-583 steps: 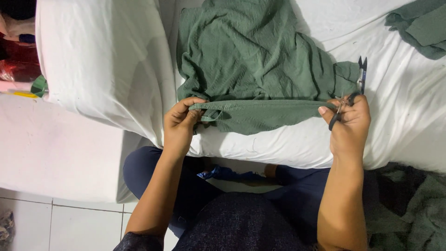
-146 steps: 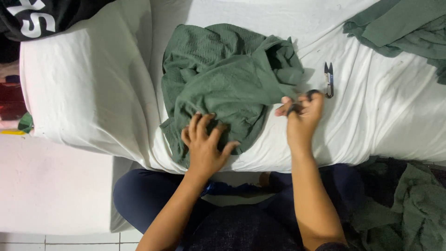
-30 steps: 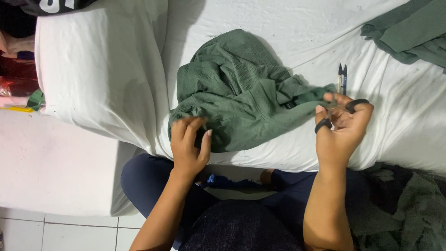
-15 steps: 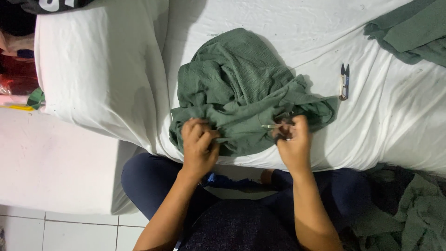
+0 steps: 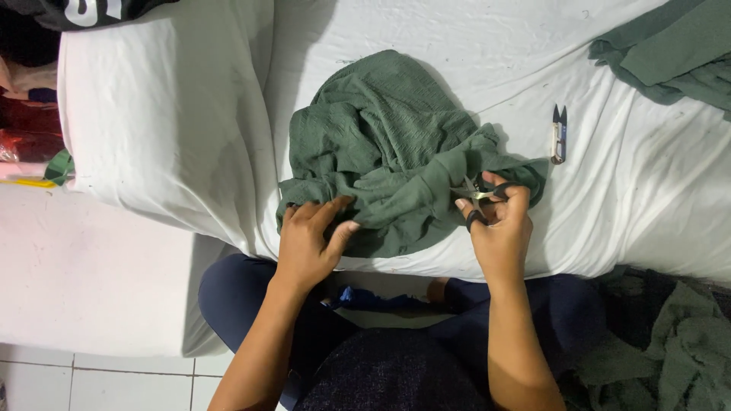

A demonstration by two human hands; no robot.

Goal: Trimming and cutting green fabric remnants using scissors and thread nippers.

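Right hand (image 5: pixel 499 228) is closed around a small pair of scissors (image 5: pixel 478 199), fingers through the dark loops, with the metal blades pointing up and to the left into the edge of a crumpled green garment (image 5: pixel 396 164). The scissors' long axis runs on a slant from the hand toward the cloth, and the blade tips touch a fold of it. Left hand (image 5: pixel 308 243) lies flat and open on the garment's near edge, fingers spread, pressing the cloth down just left of the scissors.

The garment sits bunched in a rough mound at the near edge of a white sheet (image 5: pixel 426 46) covering a mattress, its hem stretched sideways between the two hands. A thread snipper (image 5: pixel 559 135) lies on the sheet to the right of the mound, near but apart from it, standing upright in the view with its tips pointing away from the person. More green cloth (image 5: pixel 670 53) lies at the far right corner of the sheet.
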